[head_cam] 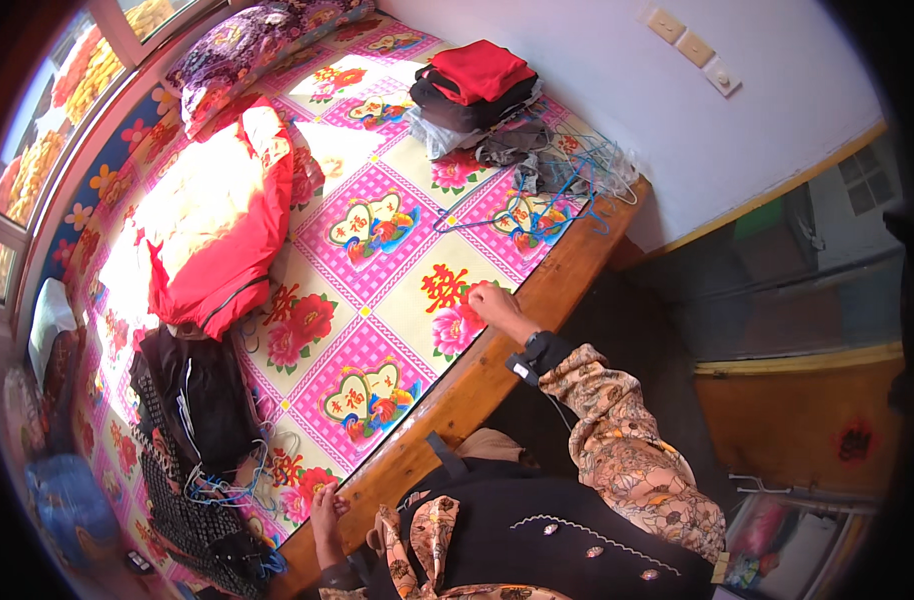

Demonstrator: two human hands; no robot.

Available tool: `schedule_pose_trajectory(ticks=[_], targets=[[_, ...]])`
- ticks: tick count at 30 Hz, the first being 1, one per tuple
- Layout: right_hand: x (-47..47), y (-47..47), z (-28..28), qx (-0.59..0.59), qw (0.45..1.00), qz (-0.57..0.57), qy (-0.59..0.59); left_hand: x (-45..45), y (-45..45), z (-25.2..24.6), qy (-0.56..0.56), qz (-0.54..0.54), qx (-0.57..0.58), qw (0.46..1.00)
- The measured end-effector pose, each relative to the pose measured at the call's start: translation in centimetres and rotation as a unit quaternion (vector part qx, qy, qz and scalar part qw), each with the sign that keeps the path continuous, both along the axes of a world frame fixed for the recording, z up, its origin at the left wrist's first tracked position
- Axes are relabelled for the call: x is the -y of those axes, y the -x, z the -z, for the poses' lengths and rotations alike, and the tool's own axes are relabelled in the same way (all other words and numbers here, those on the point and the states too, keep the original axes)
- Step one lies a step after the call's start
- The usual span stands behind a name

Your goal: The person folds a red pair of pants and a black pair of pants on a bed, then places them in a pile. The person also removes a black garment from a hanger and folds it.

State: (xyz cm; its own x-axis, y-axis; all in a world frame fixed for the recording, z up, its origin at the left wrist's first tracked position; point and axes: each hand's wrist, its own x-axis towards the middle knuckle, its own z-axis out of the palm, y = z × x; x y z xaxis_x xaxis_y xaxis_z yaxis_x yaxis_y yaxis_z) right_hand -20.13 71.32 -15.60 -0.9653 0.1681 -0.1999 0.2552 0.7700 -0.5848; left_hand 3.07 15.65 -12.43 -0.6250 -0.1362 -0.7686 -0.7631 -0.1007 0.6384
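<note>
My right hand (494,306) rests loosely curled on the patterned plastic sheet (397,270) covering a wooden platform, near its edge. Lower down, my left hand (328,510) is half curled above the platform's wooden edge, with nothing visible in it. A red jacket (235,300), partly in bright sun, lies to the left. Dark garments (201,405) with wire hangers (254,480) lie below it, left of my left hand. At the far side sits a folded stack with a red garment (483,71) on top. Blue hangers (577,187) and grey cloth (532,154) lie beside that stack.
The platform's wooden edge (472,386) runs diagonally before me. A rolled floral quilt (239,52) lies by the window at the back left. A blue container (74,506) stands at the lower left. On the right are a wooden cabinet (794,412) and a wall with switches (693,49).
</note>
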Motion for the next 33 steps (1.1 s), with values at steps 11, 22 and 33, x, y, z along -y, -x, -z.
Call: schedule_pose_trajectory(ticks=[11, 22, 33], targets=[[4.9, -20.3, 10.5, 0.188, 0.979, -0.077, -0.020, 8.7, 0.0, 3.8, 0.007, -0.070, 0.005, 0.998], [13.8, -16.1, 6.5, 0.247, 0.961, -0.037, 0.120, 23.5, 5.0, 13.0, 0.255, -0.261, -0.037, 0.930], [19.5, -14.4, 6.4, 0.292, 0.944, -0.093, 0.125, 26.5, 14.1, 9.4, 0.601, -0.160, -0.143, 0.769]])
